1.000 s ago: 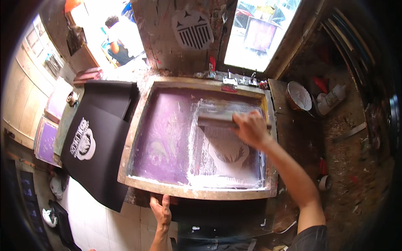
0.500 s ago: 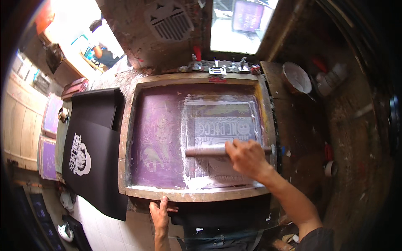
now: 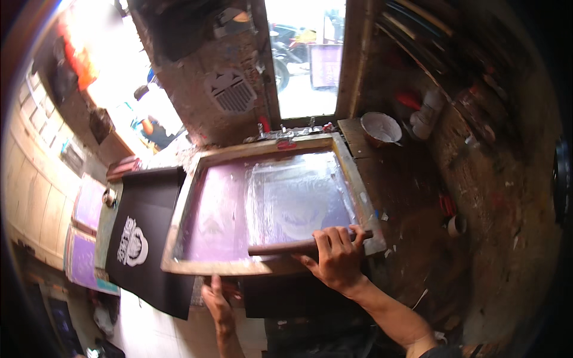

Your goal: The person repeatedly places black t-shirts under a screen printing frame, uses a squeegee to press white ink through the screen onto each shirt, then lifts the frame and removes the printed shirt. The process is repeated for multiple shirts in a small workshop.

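My right hand (image 3: 340,256) is closed around a dark squeegee (image 3: 277,247), held across the front right part of a screen printing frame (image 3: 215,267). White ink streaks the right part of its mesh, while the left part is a purple mesh (image 3: 218,209). My left hand (image 3: 218,304) is at the frame's front edge, its fingers partly hidden below the wood, gripping it. The frame's front looks raised. Beneath and in front of it lies black fabric (image 3: 280,301). More black fabric (image 3: 149,209) with a white print (image 3: 136,246) lies to the left.
Clamps (image 3: 286,134) stand along the frame's back edge. A bowl with white ink residue (image 3: 382,128) is at the back right, beside white bottles (image 3: 425,113). Purple screens (image 3: 89,256) lean at the left. Through the doorway a person (image 3: 158,116) is visible.
My right hand has pulled the squeegee toward me to the frame's front. The frame's front appears lifted, with my left hand still at its edge. The whole view has shifted.
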A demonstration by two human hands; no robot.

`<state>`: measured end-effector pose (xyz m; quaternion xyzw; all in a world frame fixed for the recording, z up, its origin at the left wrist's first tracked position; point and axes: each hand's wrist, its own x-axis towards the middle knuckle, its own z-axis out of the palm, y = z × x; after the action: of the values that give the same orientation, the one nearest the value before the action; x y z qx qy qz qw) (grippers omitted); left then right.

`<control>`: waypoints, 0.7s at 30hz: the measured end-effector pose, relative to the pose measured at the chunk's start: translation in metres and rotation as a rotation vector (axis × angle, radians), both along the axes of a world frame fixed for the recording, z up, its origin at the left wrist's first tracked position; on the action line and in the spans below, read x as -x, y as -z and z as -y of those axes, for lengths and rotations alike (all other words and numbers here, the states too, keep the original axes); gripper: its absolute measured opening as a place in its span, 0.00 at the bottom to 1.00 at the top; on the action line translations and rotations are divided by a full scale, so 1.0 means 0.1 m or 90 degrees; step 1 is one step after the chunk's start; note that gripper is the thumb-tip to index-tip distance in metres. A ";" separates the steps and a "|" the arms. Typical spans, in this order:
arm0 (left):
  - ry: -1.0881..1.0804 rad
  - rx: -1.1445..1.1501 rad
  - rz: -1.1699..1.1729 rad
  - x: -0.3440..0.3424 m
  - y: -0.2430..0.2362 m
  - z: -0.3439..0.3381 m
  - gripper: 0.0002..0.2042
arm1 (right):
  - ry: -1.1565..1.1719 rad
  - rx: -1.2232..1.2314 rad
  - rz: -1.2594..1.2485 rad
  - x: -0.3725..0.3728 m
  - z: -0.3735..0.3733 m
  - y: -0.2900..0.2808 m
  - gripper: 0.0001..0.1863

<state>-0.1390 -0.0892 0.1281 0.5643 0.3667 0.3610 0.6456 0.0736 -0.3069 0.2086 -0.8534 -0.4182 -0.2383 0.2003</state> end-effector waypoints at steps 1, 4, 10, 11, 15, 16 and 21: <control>-0.005 -0.030 -0.008 -0.10 -0.30 0.02 0.26 | 0.019 -0.031 0.054 -0.01 -0.01 -0.16 0.30; -0.012 -0.152 0.081 -0.55 -0.88 -0.09 0.30 | 0.047 -0.025 0.143 -0.38 -0.11 -0.86 0.30; 0.156 -0.467 -0.082 -1.90 -0.48 -1.04 0.22 | 0.035 -0.058 0.149 -1.22 -0.83 -2.02 0.33; 0.163 -0.621 -0.170 -1.96 -0.13 -1.26 0.29 | 0.021 -0.063 0.122 -1.30 -0.91 -2.15 0.34; 0.240 -0.761 -0.522 -1.75 0.60 -1.05 0.33 | -0.017 -0.087 0.073 -1.81 -1.06 -2.25 0.39; 0.265 -0.733 -0.531 -1.67 0.62 -0.98 0.30 | -0.008 -0.065 0.040 -1.86 -1.11 -2.36 0.40; 0.277 -0.757 -0.403 -1.47 0.67 -0.49 0.22 | -0.051 0.061 0.013 -2.87 -1.36 -2.74 0.41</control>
<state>0.0078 -0.0397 0.0614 0.9594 0.1566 0.1819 0.1481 0.3608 -0.1705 0.4821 -0.8422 -0.4647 -0.2185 0.1644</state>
